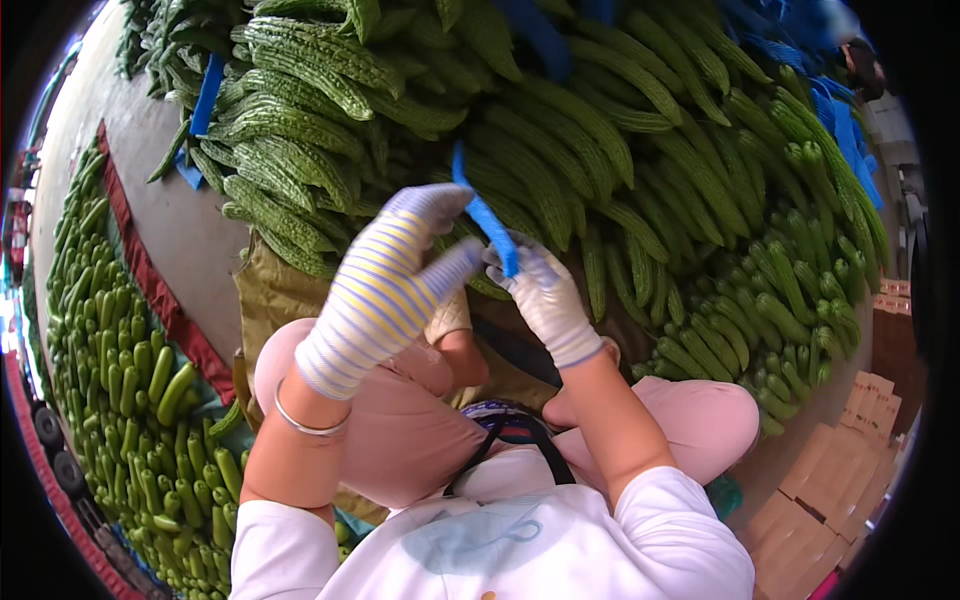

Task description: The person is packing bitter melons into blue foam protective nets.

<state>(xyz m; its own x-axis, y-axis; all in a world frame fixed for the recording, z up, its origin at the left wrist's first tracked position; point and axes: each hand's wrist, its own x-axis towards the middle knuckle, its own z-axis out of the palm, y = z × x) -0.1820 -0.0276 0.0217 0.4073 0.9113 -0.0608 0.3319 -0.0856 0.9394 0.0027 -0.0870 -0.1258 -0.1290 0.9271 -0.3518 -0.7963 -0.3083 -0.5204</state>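
I sit cross-legged before a big heap of long, bumpy green bitter melons. A narrow blue strip stands up between my gloved hands. The fingers of my right hand are closed on its lower end. My left hand, in a striped glove, is beside the strip with thumb and fingers apart. Its fingertips come up against the strip or just next to it; which one I cannot tell. Other blue strips lie around or among the melons at the heap's left.
Shorter green cucumber-like vegetables cover the floor at my left, beside a dark red cloth edge. More short green ones are piled at the right. Cardboard boxes stand at the far right. An olive-brown cloth lies before my knees.
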